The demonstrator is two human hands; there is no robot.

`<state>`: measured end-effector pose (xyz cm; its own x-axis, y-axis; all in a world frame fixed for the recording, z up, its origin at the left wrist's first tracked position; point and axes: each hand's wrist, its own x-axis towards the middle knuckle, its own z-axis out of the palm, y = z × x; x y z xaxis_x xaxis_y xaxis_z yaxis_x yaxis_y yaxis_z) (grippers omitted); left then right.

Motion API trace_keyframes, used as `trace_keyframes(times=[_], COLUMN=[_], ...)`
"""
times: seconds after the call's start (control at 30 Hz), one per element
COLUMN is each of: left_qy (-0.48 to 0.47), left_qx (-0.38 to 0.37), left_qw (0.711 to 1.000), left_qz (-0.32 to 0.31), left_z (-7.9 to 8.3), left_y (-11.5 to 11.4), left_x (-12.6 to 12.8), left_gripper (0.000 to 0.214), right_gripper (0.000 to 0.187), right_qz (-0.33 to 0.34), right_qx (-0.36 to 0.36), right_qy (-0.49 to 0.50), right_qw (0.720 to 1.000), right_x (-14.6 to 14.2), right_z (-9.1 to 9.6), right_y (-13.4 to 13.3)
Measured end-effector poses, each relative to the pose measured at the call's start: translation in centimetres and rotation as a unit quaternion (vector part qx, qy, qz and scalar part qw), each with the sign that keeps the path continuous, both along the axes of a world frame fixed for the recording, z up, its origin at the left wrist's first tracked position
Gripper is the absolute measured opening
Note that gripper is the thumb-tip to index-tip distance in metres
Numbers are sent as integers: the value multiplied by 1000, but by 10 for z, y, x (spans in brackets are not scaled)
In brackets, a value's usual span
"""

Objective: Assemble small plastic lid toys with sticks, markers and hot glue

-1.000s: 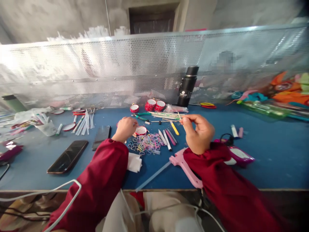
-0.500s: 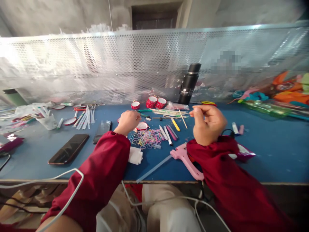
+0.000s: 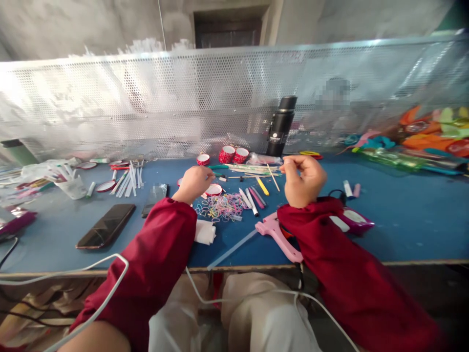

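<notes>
My left hand hovers over the table with its fingers pinched, beside a red-rimmed round piece with a white inside. What the fingertips hold, if anything, is hidden. On the right, my right hand is raised with thumb and forefinger pressed together; anything between them is too small to make out. Just left of it lies a thin wooden stick. Below my right wrist a pink glue gun rests with a long translucent glue stick in it. Small coloured rubber bands are heaped between my hands.
Markers lie beside the bands. Red rolls and a black bottle stand by the perforated metal screen. A phone and a cup of pens are at left. A white cable crosses my left sleeve.
The view has shifted slightly, so the table things sit a little further left. My right hand has moved slightly left, still pinched. My left hand stays nearly where it was.
</notes>
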<state>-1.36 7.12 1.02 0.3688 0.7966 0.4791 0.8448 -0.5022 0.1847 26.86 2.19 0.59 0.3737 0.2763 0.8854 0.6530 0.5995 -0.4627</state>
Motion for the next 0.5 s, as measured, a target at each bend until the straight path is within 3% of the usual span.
trace_keyframes(times=[0.23, 0.5], left_qy=[-26, 3], left_qx=[-9, -8], left_qw=[999, 993], left_qz=[-21, -121], left_z=[-3, -27], left_y=[3, 15], left_x=[-2, 15], left_gripper=[23, 28], right_gripper=[15, 16], right_qz=[-3, -5], right_qx=[-12, -25], right_qy=[-5, -20], right_qw=[1000, 999], right_x=[-1, -5], right_z=[-3, -2], right_y=[0, -5])
